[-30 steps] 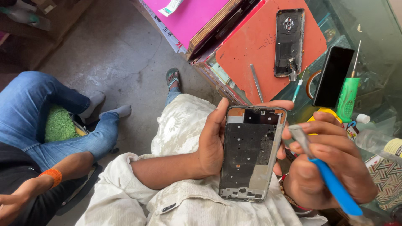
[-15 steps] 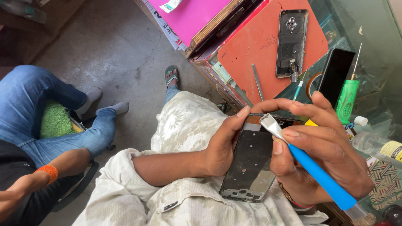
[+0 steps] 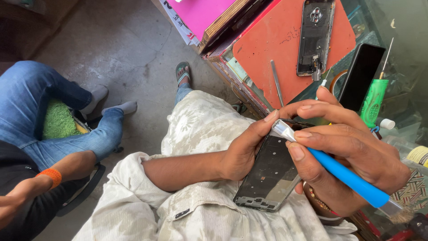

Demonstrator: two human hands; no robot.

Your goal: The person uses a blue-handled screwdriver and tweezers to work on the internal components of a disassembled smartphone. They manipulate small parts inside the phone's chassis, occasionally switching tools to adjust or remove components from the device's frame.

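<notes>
A flat black phone frame (image 3: 272, 172) is gripped by the left hand (image 3: 243, 151); a smooth blue brush (image 3: 339, 172) is pinched by the right hand (image 3: 352, 154).

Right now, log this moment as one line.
left hand: holds phone frame | right hand: holds blue-handled tool, tip at frame's top edge

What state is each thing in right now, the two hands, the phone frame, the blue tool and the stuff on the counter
left hand: grips the phone frame, stripped and tilted over the lap
right hand: holds the blue-handled tool, metal tip at the frame's top edge
phone back: flat on the red mat
green screwdriver: lying unused
</notes>
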